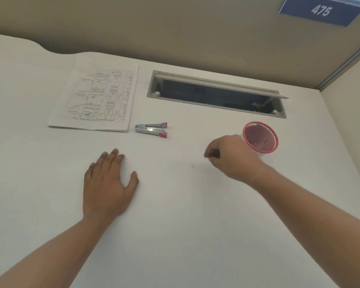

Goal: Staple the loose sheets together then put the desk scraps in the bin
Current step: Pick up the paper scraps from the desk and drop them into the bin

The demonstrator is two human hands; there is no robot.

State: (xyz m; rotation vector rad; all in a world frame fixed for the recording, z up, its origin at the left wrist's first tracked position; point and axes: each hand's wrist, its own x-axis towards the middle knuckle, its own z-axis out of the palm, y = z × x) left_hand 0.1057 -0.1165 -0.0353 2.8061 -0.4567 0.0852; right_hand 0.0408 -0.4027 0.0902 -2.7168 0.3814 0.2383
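Note:
A stack of printed sheets (96, 98) lies flat at the back left of the white desk (175, 225). Just right of it rests a silver stapler with pink ends (151, 129). A small pink mesh bin (260, 136) stands upright at the right. My left hand (107, 183) lies flat on the desk, fingers apart, holding nothing. My right hand (231, 157) hovers just left of the bin with fingers pinched together; whether a scrap is in them cannot be seen. A tiny dark speck (193, 166) lies on the desk between my hands.
An open cable hatch (216, 94) with a raised lid is sunk into the desk behind the stapler and bin. Beige partition walls (175, 28) close off the back and right. A blue sign reading 475 (320, 11) hangs top right.

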